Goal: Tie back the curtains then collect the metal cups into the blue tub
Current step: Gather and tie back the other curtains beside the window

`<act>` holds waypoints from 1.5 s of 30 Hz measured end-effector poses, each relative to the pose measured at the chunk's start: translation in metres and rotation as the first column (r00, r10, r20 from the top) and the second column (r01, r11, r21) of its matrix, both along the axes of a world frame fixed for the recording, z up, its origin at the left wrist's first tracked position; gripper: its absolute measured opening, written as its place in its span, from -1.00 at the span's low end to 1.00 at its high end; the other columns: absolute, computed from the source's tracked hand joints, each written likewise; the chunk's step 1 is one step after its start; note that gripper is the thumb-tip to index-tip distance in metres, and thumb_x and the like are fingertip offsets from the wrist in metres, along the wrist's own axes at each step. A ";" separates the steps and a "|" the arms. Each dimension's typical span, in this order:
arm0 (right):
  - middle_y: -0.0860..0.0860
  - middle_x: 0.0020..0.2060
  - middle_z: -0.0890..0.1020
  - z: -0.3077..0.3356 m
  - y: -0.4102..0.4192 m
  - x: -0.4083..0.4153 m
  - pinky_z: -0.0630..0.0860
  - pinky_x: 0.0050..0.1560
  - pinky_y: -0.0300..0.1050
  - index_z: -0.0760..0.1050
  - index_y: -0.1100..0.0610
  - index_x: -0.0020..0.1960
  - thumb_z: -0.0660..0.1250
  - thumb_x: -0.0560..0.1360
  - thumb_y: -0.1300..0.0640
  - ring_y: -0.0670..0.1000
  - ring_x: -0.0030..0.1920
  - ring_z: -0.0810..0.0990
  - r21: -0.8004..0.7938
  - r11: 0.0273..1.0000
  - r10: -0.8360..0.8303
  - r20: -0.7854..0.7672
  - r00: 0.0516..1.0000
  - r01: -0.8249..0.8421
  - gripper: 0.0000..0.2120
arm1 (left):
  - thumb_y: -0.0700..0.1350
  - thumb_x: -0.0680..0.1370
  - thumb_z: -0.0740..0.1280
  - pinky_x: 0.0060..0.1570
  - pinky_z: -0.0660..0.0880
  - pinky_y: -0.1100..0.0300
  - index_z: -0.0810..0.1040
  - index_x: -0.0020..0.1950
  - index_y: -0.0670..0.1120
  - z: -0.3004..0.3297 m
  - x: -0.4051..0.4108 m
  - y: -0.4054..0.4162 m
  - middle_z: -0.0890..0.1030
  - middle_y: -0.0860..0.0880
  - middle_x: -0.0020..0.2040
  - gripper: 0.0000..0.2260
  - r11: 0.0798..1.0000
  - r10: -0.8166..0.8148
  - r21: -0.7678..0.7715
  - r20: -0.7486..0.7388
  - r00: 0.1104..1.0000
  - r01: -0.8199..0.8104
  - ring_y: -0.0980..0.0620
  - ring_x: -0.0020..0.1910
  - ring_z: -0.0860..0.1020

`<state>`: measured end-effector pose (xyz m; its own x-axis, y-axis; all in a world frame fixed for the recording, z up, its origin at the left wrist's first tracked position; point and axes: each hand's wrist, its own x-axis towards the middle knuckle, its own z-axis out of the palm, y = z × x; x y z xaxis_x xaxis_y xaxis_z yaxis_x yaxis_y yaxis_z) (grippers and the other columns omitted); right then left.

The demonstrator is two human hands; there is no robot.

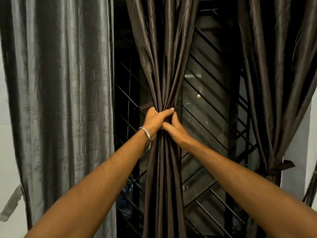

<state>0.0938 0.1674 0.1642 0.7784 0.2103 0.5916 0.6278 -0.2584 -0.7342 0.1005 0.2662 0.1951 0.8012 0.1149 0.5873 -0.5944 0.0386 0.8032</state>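
Two bare forearms reach up and forward from the lower corners and meet at the middle of the view. The left hand (155, 120), with a metal bangle (145, 137) on its wrist, has its fingers curled tight round the gathered waist of the brown curtain (163, 69). The right hand (173, 128) lies just beside it, touching it, its grip also closed on the same bunch of cloth from the right side.

The brown curtain hangs upright, its long axis vertical, pinched narrow at the hands and flaring wider above and below. A dark strip, probably its tie-back (145, 105), shows just left of the left hand, though the view there is too dim to be sure.

To the left hangs a grey curtain (58, 100), loose and untied, with a grey strap (12, 203) dangling at its lower edge against the pale wall (6, 160). At the far right a second brown curtain (281, 74) is already cinched by a knotted tie (281, 167).

Behind the cloth stands a dark window (205, 107) crossed by a slanted metal grille (212, 78).
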 end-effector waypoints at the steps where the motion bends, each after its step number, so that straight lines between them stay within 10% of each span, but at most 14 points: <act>1: -0.09 0.36 0.41 -0.001 -0.004 0.001 0.37 0.35 -0.21 0.09 0.01 0.53 0.23 0.51 0.04 -0.11 0.37 0.39 0.080 0.994 0.069 -0.010 0.998 -0.068 -0.37 | -0.16 0.46 0.49 0.04 0.59 0.15 0.57 0.14 -0.21 0.000 0.000 0.000 0.68 -0.12 0.02 -0.70 0.999 -0.028 -0.021 -0.001 1.000 0.028 -0.03 0.02 0.66; 7: 0.09 0.29 0.58 0.005 -0.012 0.009 0.42 0.37 0.13 0.35 0.05 0.46 0.24 0.49 -0.33 0.04 0.29 0.57 0.477 0.857 0.278 -0.109 0.954 -0.195 -0.32 | -0.17 0.51 0.44 0.06 0.61 0.08 0.56 0.20 -0.23 -0.003 -0.002 0.004 0.69 -0.16 0.07 -0.70 0.967 -0.225 -0.128 -0.027 0.974 0.219 -0.05 0.02 0.68; 12: 0.05 0.11 0.68 0.015 -0.006 0.009 0.57 0.22 0.06 0.48 0.09 0.34 0.40 0.52 0.06 0.00 0.10 0.68 0.611 0.792 0.042 -0.046 0.998 -0.005 -0.59 | -0.13 0.50 0.46 0.01 0.63 0.05 0.54 0.23 -0.28 -0.002 -0.001 0.003 0.67 -0.21 0.09 -0.63 0.963 -0.241 -0.138 -0.038 0.970 0.234 -0.11 0.02 0.68; 18: -0.06 0.24 0.52 0.020 0.006 0.003 0.52 0.25 0.01 0.40 0.00 0.42 0.44 0.44 0.13 -0.05 0.24 0.52 0.513 0.776 -0.521 0.195 0.831 0.366 -0.43 | -0.06 0.47 0.48 -0.10 0.64 0.10 0.52 0.14 -0.25 -0.003 0.001 -0.003 0.66 -0.17 0.03 -0.63 0.983 -0.079 -0.169 -0.044 0.996 0.071 -0.05 -0.05 0.68; 25: -0.04 0.38 0.42 0.013 0.014 -0.014 0.47 0.24 -0.04 0.35 0.06 0.46 0.27 0.49 0.26 -0.06 0.26 0.37 0.310 0.776 -0.609 0.594 0.525 0.550 -0.46 | 0.22 0.35 0.33 0.08 0.58 -0.01 0.61 -0.03 -0.12 -0.006 0.011 -0.009 0.61 -0.10 0.09 -0.55 0.943 0.331 -0.008 0.113 0.937 -0.332 -0.03 0.04 0.61; 36: -0.07 0.29 0.55 0.019 0.007 -0.020 0.38 0.14 -0.29 0.50 0.07 0.37 0.20 0.60 0.04 -0.08 0.15 0.47 0.053 0.879 -0.350 0.747 0.565 0.474 -0.63 | -0.11 0.63 0.18 0.11 0.46 -0.02 0.52 0.09 -0.13 -0.007 -0.002 -0.006 0.53 -0.12 0.07 -0.84 0.645 0.600 0.217 0.449 0.662 -0.732 -0.08 0.07 0.47; 45: -0.09 0.24 0.58 0.031 -0.002 -0.013 0.48 0.19 -0.11 0.52 0.03 0.34 0.15 0.63 -0.06 -0.06 0.17 0.53 -0.028 0.906 -0.303 0.653 0.694 0.422 -0.63 | 0.02 0.59 0.25 -0.22 0.47 0.11 0.54 -0.01 -0.01 -0.003 -0.011 0.009 0.57 0.05 -0.07 -0.86 0.814 0.444 0.207 0.380 0.811 -0.542 0.02 -0.15 0.56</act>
<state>0.0807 0.1657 0.1955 0.2844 0.1290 0.9500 0.7546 -0.6413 -0.1388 0.0897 0.2753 0.1917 0.4597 0.2294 0.8579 -0.6783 -0.5328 0.5059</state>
